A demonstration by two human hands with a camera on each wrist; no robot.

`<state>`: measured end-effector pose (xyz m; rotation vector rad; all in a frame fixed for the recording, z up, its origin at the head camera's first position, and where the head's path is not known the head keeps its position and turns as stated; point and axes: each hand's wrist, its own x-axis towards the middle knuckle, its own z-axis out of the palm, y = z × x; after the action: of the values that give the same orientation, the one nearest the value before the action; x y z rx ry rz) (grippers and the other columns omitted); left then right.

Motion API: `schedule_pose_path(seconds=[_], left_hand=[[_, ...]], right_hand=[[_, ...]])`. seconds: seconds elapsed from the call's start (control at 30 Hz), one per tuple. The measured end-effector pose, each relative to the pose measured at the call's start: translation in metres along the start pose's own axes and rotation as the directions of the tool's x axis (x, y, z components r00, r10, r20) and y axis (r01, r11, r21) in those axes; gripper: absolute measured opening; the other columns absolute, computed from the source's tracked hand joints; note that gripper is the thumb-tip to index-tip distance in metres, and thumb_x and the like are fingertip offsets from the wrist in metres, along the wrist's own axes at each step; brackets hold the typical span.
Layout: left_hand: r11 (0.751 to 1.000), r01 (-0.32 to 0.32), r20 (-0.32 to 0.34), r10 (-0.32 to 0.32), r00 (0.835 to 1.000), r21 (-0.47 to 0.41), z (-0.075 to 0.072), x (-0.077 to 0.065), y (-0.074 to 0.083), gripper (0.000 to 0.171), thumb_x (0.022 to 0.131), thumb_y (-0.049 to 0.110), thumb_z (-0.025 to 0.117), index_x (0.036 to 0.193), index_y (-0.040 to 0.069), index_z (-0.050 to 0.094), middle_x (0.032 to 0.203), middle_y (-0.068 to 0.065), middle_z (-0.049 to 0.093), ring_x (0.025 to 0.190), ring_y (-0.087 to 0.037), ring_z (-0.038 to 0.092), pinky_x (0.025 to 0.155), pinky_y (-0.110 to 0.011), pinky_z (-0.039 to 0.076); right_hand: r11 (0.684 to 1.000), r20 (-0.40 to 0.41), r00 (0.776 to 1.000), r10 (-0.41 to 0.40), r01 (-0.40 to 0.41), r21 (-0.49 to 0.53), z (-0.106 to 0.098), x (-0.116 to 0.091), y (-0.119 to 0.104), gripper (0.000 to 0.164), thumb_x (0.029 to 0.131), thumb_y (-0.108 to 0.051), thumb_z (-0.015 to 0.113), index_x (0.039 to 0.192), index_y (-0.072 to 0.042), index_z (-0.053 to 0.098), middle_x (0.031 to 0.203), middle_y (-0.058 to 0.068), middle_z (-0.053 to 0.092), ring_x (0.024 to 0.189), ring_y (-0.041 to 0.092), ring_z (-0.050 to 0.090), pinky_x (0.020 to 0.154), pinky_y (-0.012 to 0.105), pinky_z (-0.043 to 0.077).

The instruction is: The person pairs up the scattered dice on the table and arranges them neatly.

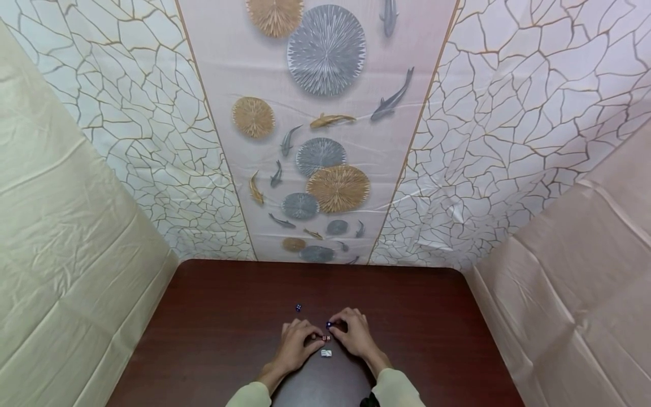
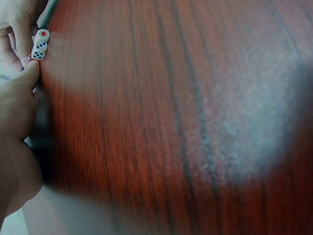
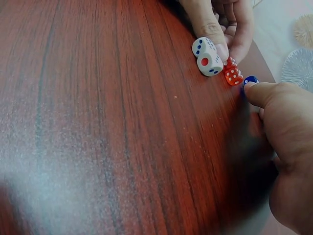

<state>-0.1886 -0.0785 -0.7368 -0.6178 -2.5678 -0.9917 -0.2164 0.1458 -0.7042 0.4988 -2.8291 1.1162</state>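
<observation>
Two red dice (image 3: pixel 234 76) sit side by side on the table, and my left hand (image 1: pixel 295 345) pinches the left one between thumb and finger. My right hand (image 1: pixel 357 336) grips a blue die (image 3: pixel 251 80) by thumb and fingertips, just beyond the red pair. Nearer to me lie two white dice (image 1: pixel 326 353), touching each other, with blue and red pips. In the right wrist view the white pair stands close beside the red ones. A second blue die (image 1: pixel 298 307) rests by itself, farther back and to the left of both hands.
The dark red-brown wooden table (image 1: pixel 229 316) has a glossy top. Behind it hangs a patterned cloth (image 1: pixel 315 124) with fish and round leaves. Plain beige cloth walls (image 1: pixel 574 282) flank the table on both sides.
</observation>
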Motion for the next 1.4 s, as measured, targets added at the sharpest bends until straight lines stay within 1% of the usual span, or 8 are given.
schedule_pose_path(seconds=[0.27,0.53,0.7,0.87,1.03,1.2,1.3,1.4], left_hand=[[0.999,0.041,0.043,-0.04,0.998,-0.001,-0.002,0.0,0.002,0.018,0.088,0.028,0.097,0.101,0.028,0.085,0.086,0.013,0.069,0.088,0.001,0.051,0.087,-0.037,0.038],[0.998,0.055,0.068,-0.055,0.996,-0.005,-0.002,0.001,0.002,0.018,0.089,0.029,0.096,0.103,0.028,0.084,0.086,0.012,0.068,0.088,0.001,0.05,0.088,-0.037,0.038],[0.998,0.055,0.062,-0.055,0.997,0.001,-0.001,0.001,0.001,0.019,0.089,0.032,0.096,0.104,0.029,0.084,0.087,0.015,0.068,0.089,0.0,0.051,0.089,-0.038,0.039],[0.999,0.049,0.044,-0.049,0.998,-0.011,-0.002,-0.001,-0.001,0.021,0.088,0.032,0.095,0.106,0.027,0.085,0.087,0.016,0.068,0.089,-0.001,0.053,0.09,-0.039,0.04],[0.997,0.025,-0.007,-0.026,1.0,-0.074,-0.008,-0.002,-0.002,0.023,0.086,0.027,0.096,0.106,0.022,0.085,0.086,0.013,0.072,0.084,-0.005,0.059,0.084,-0.033,0.039],[0.992,-0.012,-0.123,-0.004,0.992,-0.123,-0.016,0.001,-0.005,0.012,0.094,0.017,0.092,0.103,0.018,0.084,0.087,0.01,0.073,0.081,-0.009,0.064,0.077,-0.025,0.047],[0.993,0.015,-0.169,-0.035,0.985,-0.119,-0.021,0.004,-0.008,0.006,0.099,0.017,0.088,0.102,0.018,0.083,0.088,0.01,0.071,0.081,-0.008,0.065,0.075,-0.023,0.051],[0.991,0.064,-0.181,-0.085,0.98,-0.12,-0.027,0.008,-0.012,0.007,0.1,0.017,0.088,0.105,0.016,0.083,0.091,0.009,0.071,0.083,-0.008,0.065,0.076,-0.025,0.054]], right_hand=[[1.0,-0.005,1.0,-0.023,0.023,-0.017,0.001,-0.003,0.0,0.014,0.098,-0.017,0.089,0.11,-0.022,0.085,0.109,-0.005,0.074,0.103,0.016,0.06,0.094,0.04,0.038],[0.999,-0.011,0.999,-0.035,0.035,-0.022,0.001,-0.003,0.002,0.014,0.099,-0.017,0.089,0.111,-0.021,0.084,0.11,-0.005,0.073,0.104,0.016,0.059,0.096,0.042,0.038],[0.999,-0.016,0.999,-0.041,0.04,-0.028,0.002,-0.003,0.004,0.014,0.098,-0.017,0.089,0.111,-0.022,0.084,0.109,-0.005,0.073,0.103,0.016,0.059,0.094,0.041,0.037],[1.0,-0.01,1.0,-0.009,0.009,-0.001,0.003,-0.003,0.004,0.015,0.098,-0.018,0.09,0.11,-0.023,0.084,0.11,-0.007,0.073,0.104,0.016,0.059,0.095,0.041,0.037],[1.0,-0.026,1.0,-0.011,0.011,0.004,0.004,-0.002,0.003,0.015,0.097,-0.018,0.091,0.11,-0.021,0.085,0.11,-0.006,0.074,0.105,0.017,0.06,0.096,0.041,0.038],[1.0,-0.029,1.0,-0.011,0.011,0.013,0.004,-0.003,0.003,0.016,0.097,-0.016,0.09,0.111,-0.018,0.085,0.11,-0.002,0.074,0.106,0.019,0.061,0.096,0.042,0.037],[1.0,-0.025,1.0,-0.011,0.012,0.018,0.005,-0.004,0.003,0.015,0.098,-0.016,0.09,0.112,-0.017,0.085,0.111,-0.001,0.074,0.106,0.021,0.061,0.096,0.043,0.037],[1.0,-0.024,1.0,-0.012,0.013,0.029,0.005,-0.004,0.003,0.015,0.098,-0.016,0.089,0.112,-0.017,0.084,0.111,-0.001,0.074,0.107,0.022,0.062,0.096,0.043,0.037]])
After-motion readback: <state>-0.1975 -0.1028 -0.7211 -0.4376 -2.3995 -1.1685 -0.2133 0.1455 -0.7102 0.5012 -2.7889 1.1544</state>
